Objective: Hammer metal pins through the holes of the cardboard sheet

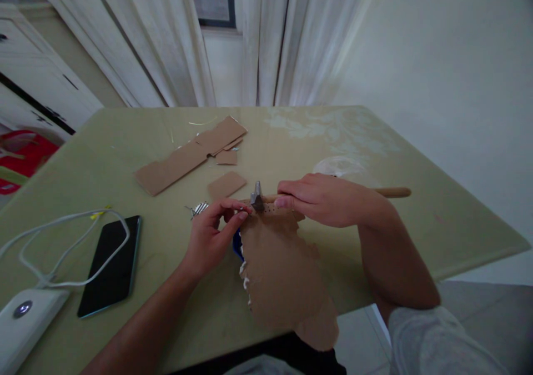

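A large piece of brown cardboard (pixel 283 275) with ragged right edges lies in front of me, its lower end reaching past the table's front edge. Small dark dots run along its top, and white lumpy material lines its left side, where a bit of something blue (pixel 237 245) shows beneath. My right hand (pixel 322 200) is closed around the wooden handle of a hammer (pixel 257 198), close to the metal head, which rests over the cardboard's top edge. My left hand (pixel 216 228) pinches at the upper left corner; whatever is between the fingertips is too small to name.
Cardboard strips (pixel 179 164) and a small cardboard piece (pixel 227 185) lie farther back. Shiny metal bits (pixel 200 209) sit beside my left hand. To the left are a phone (pixel 110 269), a white cable (pixel 75 281) and a white power strip (pixel 29 330). Clear plastic (pixel 339 166) lies behind my right hand.
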The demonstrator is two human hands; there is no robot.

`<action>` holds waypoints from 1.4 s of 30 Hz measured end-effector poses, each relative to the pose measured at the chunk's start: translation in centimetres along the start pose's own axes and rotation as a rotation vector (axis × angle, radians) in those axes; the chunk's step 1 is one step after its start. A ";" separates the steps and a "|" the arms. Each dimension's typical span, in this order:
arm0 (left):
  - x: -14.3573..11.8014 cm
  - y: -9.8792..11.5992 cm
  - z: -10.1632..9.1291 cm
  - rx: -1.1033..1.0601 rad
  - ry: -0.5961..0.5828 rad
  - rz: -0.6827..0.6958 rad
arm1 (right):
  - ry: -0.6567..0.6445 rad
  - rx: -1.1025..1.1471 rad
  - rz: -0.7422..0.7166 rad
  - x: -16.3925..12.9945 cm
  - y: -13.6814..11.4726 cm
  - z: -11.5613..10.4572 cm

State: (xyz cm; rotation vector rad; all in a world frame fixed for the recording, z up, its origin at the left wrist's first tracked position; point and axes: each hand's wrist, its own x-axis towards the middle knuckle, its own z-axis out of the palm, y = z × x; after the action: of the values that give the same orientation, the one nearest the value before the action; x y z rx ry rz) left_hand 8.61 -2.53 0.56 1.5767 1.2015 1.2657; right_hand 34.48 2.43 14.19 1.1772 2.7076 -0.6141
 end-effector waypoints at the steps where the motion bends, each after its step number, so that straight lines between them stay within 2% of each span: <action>1: 0.0 0.0 0.0 -0.002 -0.001 0.009 | 0.001 -0.002 0.000 0.0 0.0 0.0; 11: -0.2 -0.3 -0.1 0.025 -0.016 0.049 | 0.010 0.002 -0.004 0.0 0.0 0.0; 22: 0.2 -0.1 0.0 0.172 -0.011 0.236 | -0.006 0.001 0.001 0.0 -0.1 -0.1; 34: -0.1 -0.1 0.0 0.177 0.007 0.224 | -0.014 -0.035 0.012 0.1 -0.3 -0.1; 42: 0.0 -0.5 0.1 0.147 0.016 0.161 | -0.008 -0.044 -0.001 0.2 -0.2 0.0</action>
State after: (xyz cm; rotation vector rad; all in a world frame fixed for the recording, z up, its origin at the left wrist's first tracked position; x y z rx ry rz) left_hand 8.58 -2.38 0.04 1.8035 1.2210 1.3180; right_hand 34.16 2.43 14.21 1.1600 2.7009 -0.5550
